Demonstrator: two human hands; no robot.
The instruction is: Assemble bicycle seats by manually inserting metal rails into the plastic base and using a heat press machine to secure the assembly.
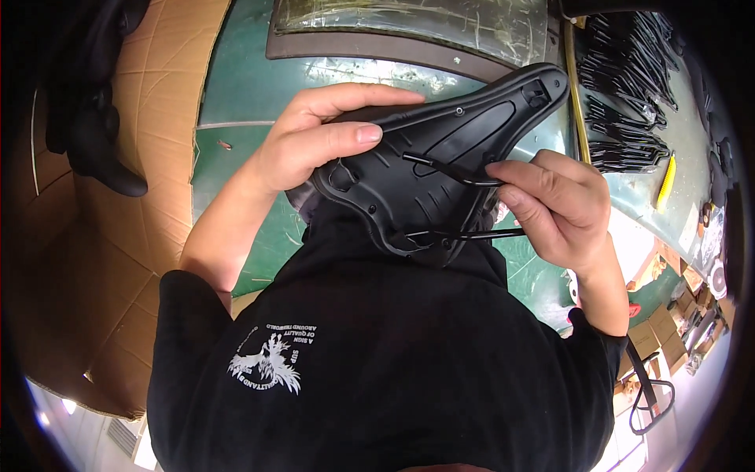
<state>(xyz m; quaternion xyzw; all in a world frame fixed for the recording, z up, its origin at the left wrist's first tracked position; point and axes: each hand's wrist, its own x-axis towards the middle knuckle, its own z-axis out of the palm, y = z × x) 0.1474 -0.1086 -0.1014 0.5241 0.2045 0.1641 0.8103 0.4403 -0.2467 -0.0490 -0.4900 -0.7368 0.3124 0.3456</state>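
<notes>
A black bicycle saddle (440, 145) is held underside up above my lap, its narrow nose toward the far right and its wide rear toward me. My left hand (311, 145) grips the saddle's left edge, the thumb on the underside and the fingers along the outer side. Between the thumb and fingers of my right hand (562, 200) is a bent black saddle rail (421, 160). Two arms of the rail reach left over the underside, one near the saddle's middle, the other by its rear edge. Whether either end sits in a socket I cannot tell.
An opened cardboard box (161, 86) stands at the left, with dark saddle-like shapes (102, 157) beside it. Many similar black rails (621, 86) lie piled at the far right, near a yellow strip-like object (666, 185). A scratched, film-covered board (425, 27) lies on the green table (252, 149).
</notes>
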